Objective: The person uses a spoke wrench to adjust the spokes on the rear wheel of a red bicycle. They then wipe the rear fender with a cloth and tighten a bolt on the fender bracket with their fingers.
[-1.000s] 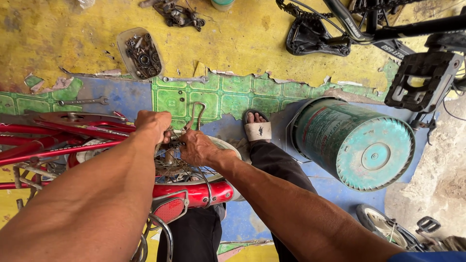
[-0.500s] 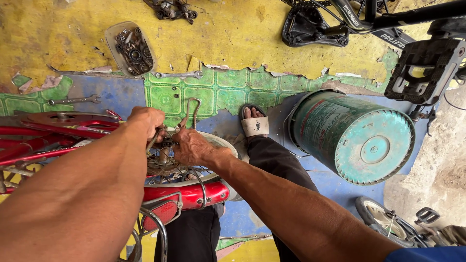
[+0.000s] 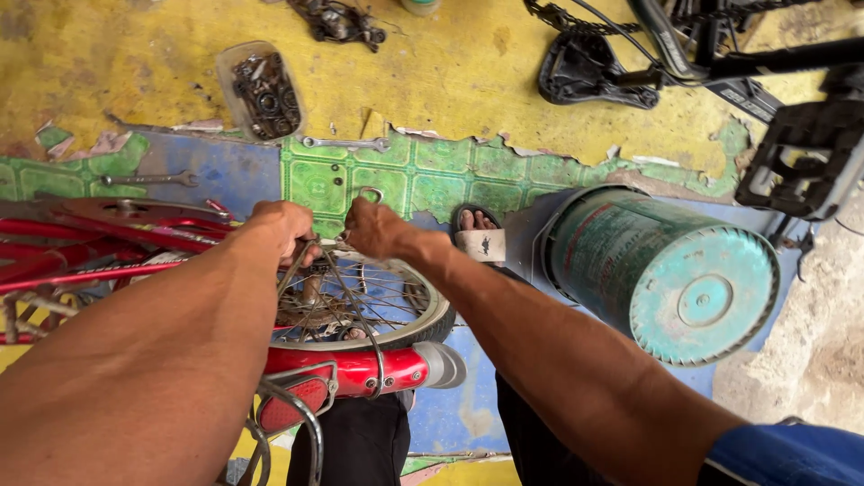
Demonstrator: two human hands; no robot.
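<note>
Landmark: small spoked bicycle wheel with silver rim (image 3: 396,310), lying rear-up by the red frame (image 3: 108,236).
Left hand (image 3: 283,229): above the wheel, fingers curled tight on thin wire stays, steadying them.
Right hand (image 3: 376,227): beside it, fingers closed on a metal spanner (image 3: 367,194).
Beyond wheel: clear tub of rusty parts (image 3: 261,90).

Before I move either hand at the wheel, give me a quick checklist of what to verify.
1. Left hand gripping above the wheel: ok.
2. Right hand holding a wrench: ok.
3. Wrench seated on its nut: cannot tell, hidden by the hands.
4. Spare wrenches lying within sight on the floor: ok.
5. Foot apart from the bucket: ok.
6. Red fender beside the tyre: ok.
</note>
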